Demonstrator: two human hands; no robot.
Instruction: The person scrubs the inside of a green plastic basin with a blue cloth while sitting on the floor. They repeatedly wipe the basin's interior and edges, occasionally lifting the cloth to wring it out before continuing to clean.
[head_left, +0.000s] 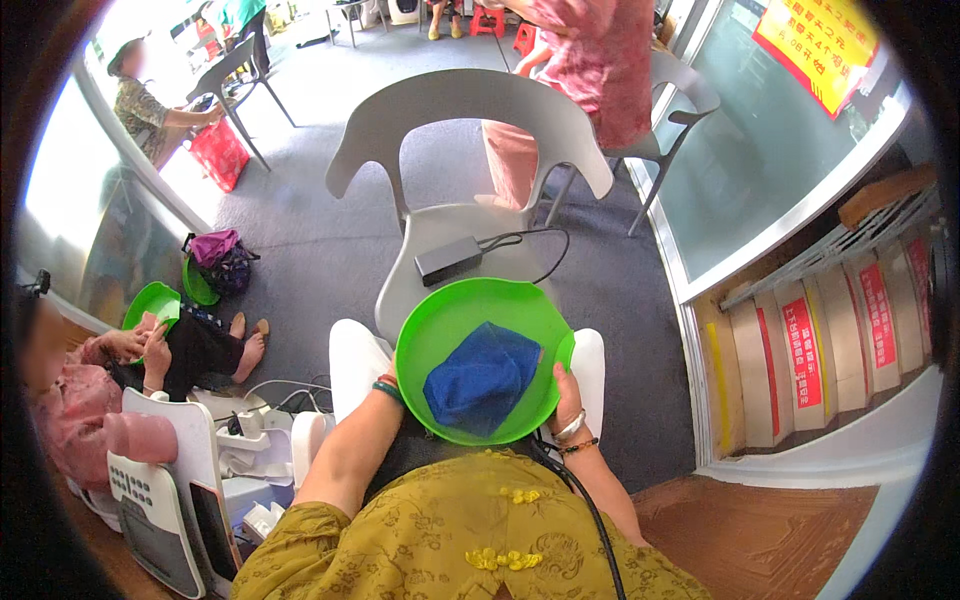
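Note:
A round green plastic basin (555, 315) rests over my lap, held on both sides. My left hand (390, 375) grips its left rim and is mostly hidden behind it. At the lower right rim, my right hand (566, 394) holds on with the thumb on the edge. Inside the basin lies a crumpled blue cloth (484, 382). Just beyond the basin, a black power adapter (448, 260) with a looped cable sits on the seat of a grey plastic chair (469, 94).
A seated person (75, 405) at the left holds another green basin (154, 300). Beside me stands a white cart (172, 427) with appliances. Stairs (810, 345) lie beyond a glass partition (735, 150) at right. A person in pink (600, 75) is behind the chair.

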